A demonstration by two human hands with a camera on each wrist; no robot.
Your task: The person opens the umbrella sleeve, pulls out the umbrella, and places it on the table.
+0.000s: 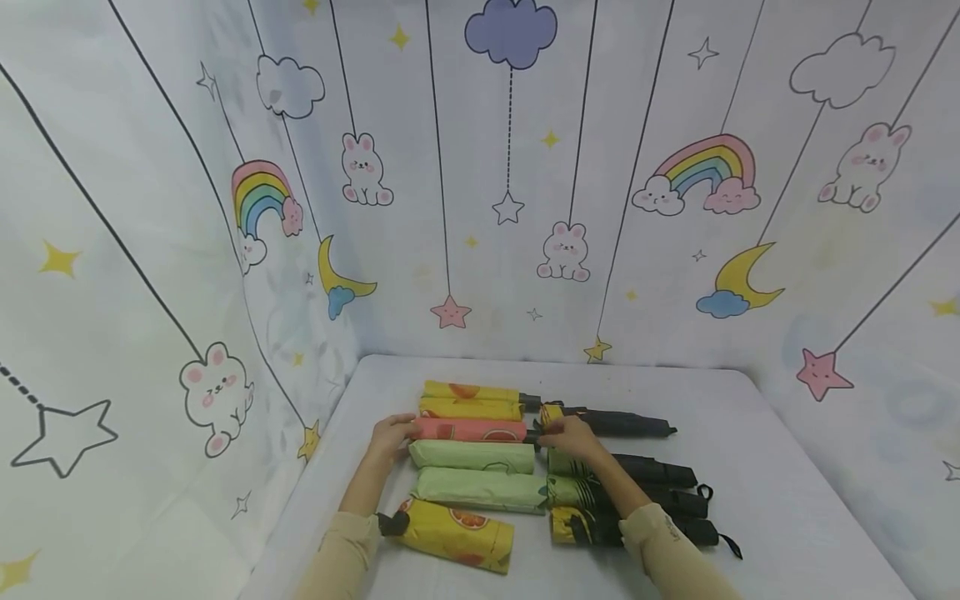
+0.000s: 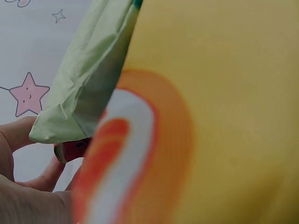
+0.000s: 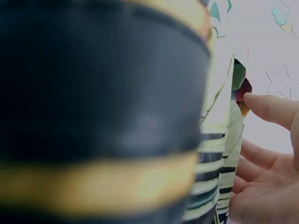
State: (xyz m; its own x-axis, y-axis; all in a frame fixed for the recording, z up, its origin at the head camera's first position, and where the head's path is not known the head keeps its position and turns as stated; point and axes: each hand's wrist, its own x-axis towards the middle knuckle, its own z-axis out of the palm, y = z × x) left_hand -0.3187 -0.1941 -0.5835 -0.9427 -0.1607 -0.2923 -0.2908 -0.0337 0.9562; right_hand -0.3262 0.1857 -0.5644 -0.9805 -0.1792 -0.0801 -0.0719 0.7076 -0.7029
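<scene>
A pink folded umbrella (image 1: 471, 430) with a watermelon print lies across the table in a left-hand column. My left hand (image 1: 393, 435) holds its left end. My right hand (image 1: 573, 437) pinches its right end by the dark handle; in the right wrist view the right thumb (image 3: 268, 107) touches the red and green end (image 3: 243, 88). Two yellow umbrellas (image 1: 472, 408) lie beyond the pink one. Two pale green ones (image 1: 472, 456) lie on the near side, then a wider yellow orange-print umbrella (image 1: 457, 535). Both wrist views are partly blocked by nearby umbrellas.
On the right a second column holds several black folded umbrellas with printed ends, among them a far one (image 1: 626, 422), a green-ended one (image 1: 652, 471) and a near yellow-ended one (image 1: 690, 531). Patterned cloth walls (image 1: 487, 275) stand around the white table (image 1: 772, 500).
</scene>
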